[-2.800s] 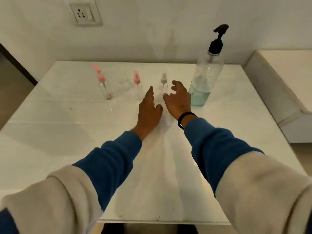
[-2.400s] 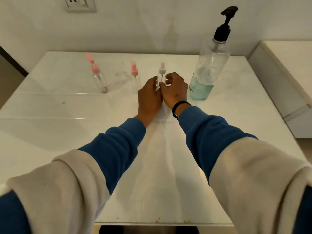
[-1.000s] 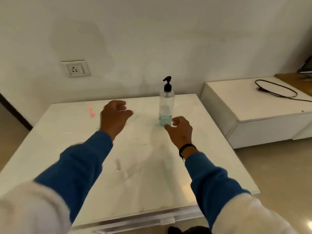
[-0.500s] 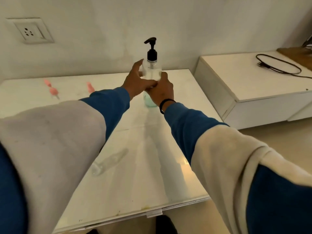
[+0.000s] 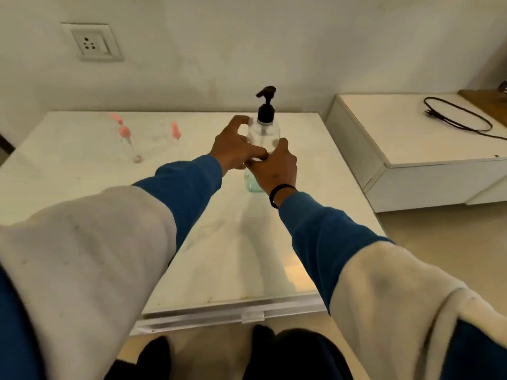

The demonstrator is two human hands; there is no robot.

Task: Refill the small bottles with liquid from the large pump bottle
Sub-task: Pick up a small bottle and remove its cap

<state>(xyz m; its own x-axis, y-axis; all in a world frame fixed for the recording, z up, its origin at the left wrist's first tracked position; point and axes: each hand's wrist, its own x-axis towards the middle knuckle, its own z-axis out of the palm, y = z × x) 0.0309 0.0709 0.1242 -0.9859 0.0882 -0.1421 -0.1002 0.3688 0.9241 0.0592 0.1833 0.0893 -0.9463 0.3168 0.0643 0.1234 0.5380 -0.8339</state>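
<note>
A large clear pump bottle (image 5: 264,133) with a black pump head and a little blue-green liquid at its bottom stands upright at the back right of the white table (image 5: 82,171). My left hand (image 5: 233,150) grips its left side, with the thumb across the front. My right hand (image 5: 275,167) grips its front and right side lower down. Two small clear bottles with pink caps stand to the left: a small bottle (image 5: 126,135) far left and another small bottle (image 5: 175,130) nearer the middle. I see no white-capped small bottle in this view.
A low white cabinet (image 5: 411,144) stands right of the table, with a black cable (image 5: 455,119) on top. A wall socket (image 5: 92,42) sits above the table's back left. The table's near edge (image 5: 233,311) is close to my legs.
My hands left the white-capped small bottle, moved right and took hold of the pump bottle. Over the last half second both keep their hold and only the view has shifted.
</note>
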